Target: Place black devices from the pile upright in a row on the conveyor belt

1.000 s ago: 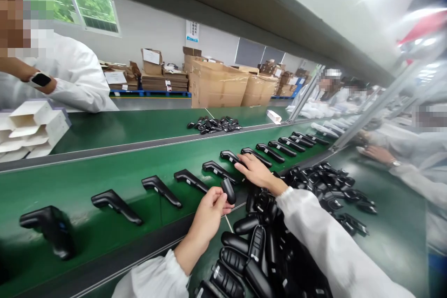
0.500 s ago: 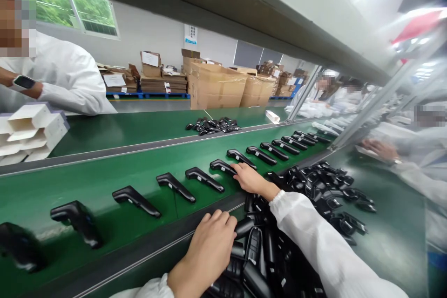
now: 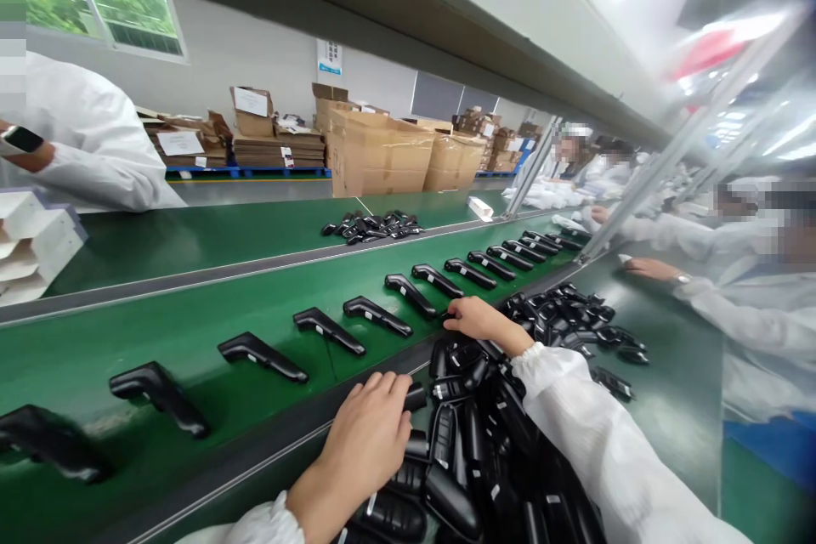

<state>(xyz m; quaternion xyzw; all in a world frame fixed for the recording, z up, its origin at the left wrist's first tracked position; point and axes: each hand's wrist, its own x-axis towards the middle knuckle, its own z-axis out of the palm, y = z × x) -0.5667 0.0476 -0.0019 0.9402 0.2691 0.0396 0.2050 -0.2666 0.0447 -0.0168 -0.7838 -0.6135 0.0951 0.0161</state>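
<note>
Black guns [image 3: 377,316] in the row have slid right along the belt [image 3: 223,306] in the last half sec, & the R hand [image 3: 478,320] has come off a gun's handle, down to the belt's near edge. Guns lie flat on the belt, heads to its far edge, handles slanting to its near edge, more spread at the L end, closer up at the R end. R fingers bend in just beside the handle ends; can't tell if they hold a thing, tips are part hid. L hand [image 3: 366,421] is palm down, fingers curled over the heap [image 3: 452,493] by a black part [image 3: 416,396]; can't tell if it grips that or just rests.

To do it well, I'd say: take a gun by the fat handle, soft & quick, b/c the row moves. Don't knock the guns beside it. Keep heads all the same way. Keep heap bits off the belt.

Heap sits on the counter [image 3: 676,374], by its belt-side edge; a 2nd heap [image 3: 561,319] is further R. Across the belt, the far counter [image 3: 210,238] has small black bits [image 3: 373,227] nr its near edge, a white box [image 3: 480,208] R of them, & white boxes [image 3: 31,246] at the L end. A co-worker's sleeve [image 3: 95,136] is behind those; another co-worker's hand [image 3: 654,269] is at R.
</note>
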